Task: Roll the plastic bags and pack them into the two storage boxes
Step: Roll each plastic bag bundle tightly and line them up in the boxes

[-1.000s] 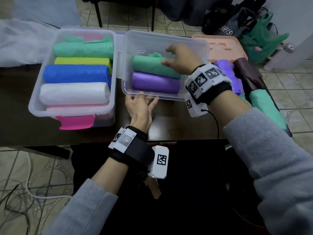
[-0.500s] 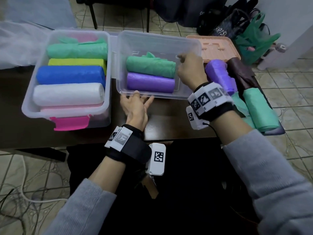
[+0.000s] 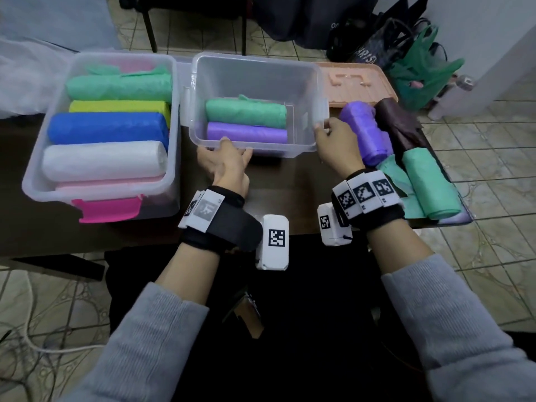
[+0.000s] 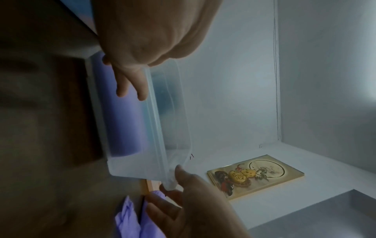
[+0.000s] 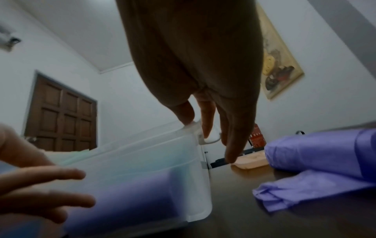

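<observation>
Dark table: my right hand left the green roll, now pinches 2nd box rim, left hand flat-fingered vs front wall, so next roll can go in.

Soft, even indoor light in the head view; edges bend outward. Both wrist views are dim, grainy and blurred close up.
</observation>
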Motion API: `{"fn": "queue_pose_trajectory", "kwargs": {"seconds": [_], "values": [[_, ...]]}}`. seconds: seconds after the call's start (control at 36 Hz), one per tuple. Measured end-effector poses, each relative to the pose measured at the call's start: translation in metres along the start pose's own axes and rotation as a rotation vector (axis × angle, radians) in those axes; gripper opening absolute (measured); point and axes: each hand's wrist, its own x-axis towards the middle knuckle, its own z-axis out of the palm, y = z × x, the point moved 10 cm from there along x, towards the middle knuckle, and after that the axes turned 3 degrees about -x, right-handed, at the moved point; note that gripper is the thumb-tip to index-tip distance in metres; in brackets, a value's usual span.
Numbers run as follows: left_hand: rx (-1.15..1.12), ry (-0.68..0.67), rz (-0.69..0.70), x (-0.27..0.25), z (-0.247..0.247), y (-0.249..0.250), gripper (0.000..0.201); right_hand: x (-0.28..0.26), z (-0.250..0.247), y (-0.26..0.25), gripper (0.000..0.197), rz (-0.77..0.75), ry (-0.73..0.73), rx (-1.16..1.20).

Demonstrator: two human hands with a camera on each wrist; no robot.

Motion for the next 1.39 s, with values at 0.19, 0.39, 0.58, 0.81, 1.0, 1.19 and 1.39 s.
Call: {"fn": "queue_pose_trajectory", "kwargs": {"seconds": [0.19,0.39,0.58,0.81,1.0,1.19,1.39], "values": [[0.0,-0.034,-0.053,0.005,0.012,0.006,0.044,0.012,0.002,0.007,0.032,0.046,-0.003,0.113],[0.014,-0.056,-0.094,0.009,0.025,0.02,0.027,0.018,0.005,0.007,0.032,0.052,-0.036,0.163],[0.016,-0.069,-0.139,0.013,0.026,0.011,0.022,0.016,0.007,0.012,0.026,0.076,-0.074,0.24],[0.606,-0.37,-0.019,-0.024,0.05,-0.053,0.052,0.011,-0.035,0.053,0.031,0.037,0.158,0.12],[1.518,-0.776,0.632,-0.081,0.079,-0.124,0.061,-0.002,-0.101,0.118,0.049,0.221,0.362,-0.169],[1.825,-0.769,0.864,-0.067,0.069,-0.148,0.062,-0.018,-0.142,0.193,0.044,0.52,0.325,-0.347],[1.842,-0.747,0.901,-0.066,0.066,-0.149,0.061,-0.021,-0.118,0.214,0.048,0.55,0.048,-0.253]]}}
